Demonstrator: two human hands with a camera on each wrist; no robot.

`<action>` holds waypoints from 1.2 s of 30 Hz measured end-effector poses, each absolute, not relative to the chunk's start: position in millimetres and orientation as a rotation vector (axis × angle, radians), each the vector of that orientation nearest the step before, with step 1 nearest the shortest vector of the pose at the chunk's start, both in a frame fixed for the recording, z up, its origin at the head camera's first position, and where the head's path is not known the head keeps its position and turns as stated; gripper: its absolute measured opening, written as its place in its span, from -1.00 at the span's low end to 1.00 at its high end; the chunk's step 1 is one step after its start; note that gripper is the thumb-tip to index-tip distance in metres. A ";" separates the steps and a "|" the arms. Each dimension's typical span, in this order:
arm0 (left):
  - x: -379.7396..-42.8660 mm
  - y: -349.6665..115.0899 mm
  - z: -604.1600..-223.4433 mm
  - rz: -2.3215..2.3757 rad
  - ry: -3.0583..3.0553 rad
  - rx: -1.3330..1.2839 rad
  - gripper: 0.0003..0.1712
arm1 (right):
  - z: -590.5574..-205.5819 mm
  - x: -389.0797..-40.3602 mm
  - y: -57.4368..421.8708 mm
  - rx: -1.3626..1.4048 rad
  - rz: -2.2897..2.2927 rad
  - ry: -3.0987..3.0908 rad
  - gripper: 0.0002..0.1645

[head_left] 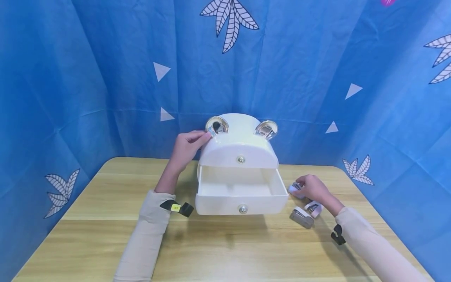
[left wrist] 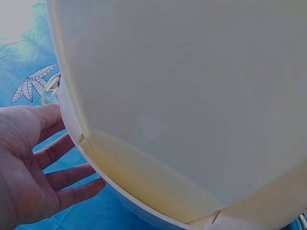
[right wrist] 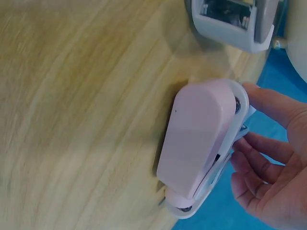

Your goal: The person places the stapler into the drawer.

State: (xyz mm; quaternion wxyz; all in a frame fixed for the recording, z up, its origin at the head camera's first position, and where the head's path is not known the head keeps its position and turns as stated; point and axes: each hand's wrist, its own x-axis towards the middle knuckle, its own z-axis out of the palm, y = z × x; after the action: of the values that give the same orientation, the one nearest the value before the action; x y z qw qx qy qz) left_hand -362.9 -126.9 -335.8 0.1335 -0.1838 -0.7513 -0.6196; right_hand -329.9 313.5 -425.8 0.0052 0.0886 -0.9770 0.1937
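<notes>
A white storage box (head_left: pixel 239 141) with two shiny ear-shaped pieces stands on the table, its lower drawer (head_left: pixel 243 182) pulled out. My left hand (head_left: pixel 190 147) rests against the box's left side, thumb near the left ear; the left wrist view shows its fingers (left wrist: pixel 72 189) extended along the wall. To the right of the drawer, my right hand (head_left: pixel 311 188) pinches a small pale stapler (head_left: pixel 295 188). The pink stapler (right wrist: pixel 199 136) largely hides that one in the right wrist view. Nearer the front lies a grey stapler (head_left: pixel 302 217), close beside the pink one.
Light wooden table (head_left: pixel 225 250) extends in front of the box and to both sides. A blue patterned curtain (head_left: pixel 225 78) hangs directly behind and along the sides. The drawer front, with its round knob (head_left: pixel 242 208), juts toward the near side.
</notes>
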 end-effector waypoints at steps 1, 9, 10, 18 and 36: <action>-362.5 -127.0 -335.5 -1.799 -2.180 -0.531 -0.58 | -426.0 -330.0 312.3 0.282 0.612 -3.059 -0.48; -362.4 -127.1 -336.1 -1.803 -2.186 -0.516 -0.59 | -423.4 -328.7 303.1 0.390 0.583 -3.049 -0.49; -362.7 -127.0 -336.4 -1.806 -2.186 -0.515 -0.59 | -422.1 -328.5 302.6 0.404 0.604 -3.048 -0.49; -362.4 -125.9 -337.2 -1.819 -2.196 -0.502 -0.58 | -395.2 -325.6 305.7 0.433 0.887 -3.067 -0.46; -361.6 -126.8 -335.4 -1.823 -2.175 -0.513 -0.59 | -259.2 -279.1 269.0 0.727 1.235 -2.934 -0.43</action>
State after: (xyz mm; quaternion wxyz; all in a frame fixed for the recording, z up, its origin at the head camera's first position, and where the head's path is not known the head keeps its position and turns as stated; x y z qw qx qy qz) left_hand -361.6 -126.8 -335.4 0.1283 -0.1763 -0.7479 -0.6270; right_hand -279.1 269.0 -259.2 -0.0618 0.2222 -0.8968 0.3776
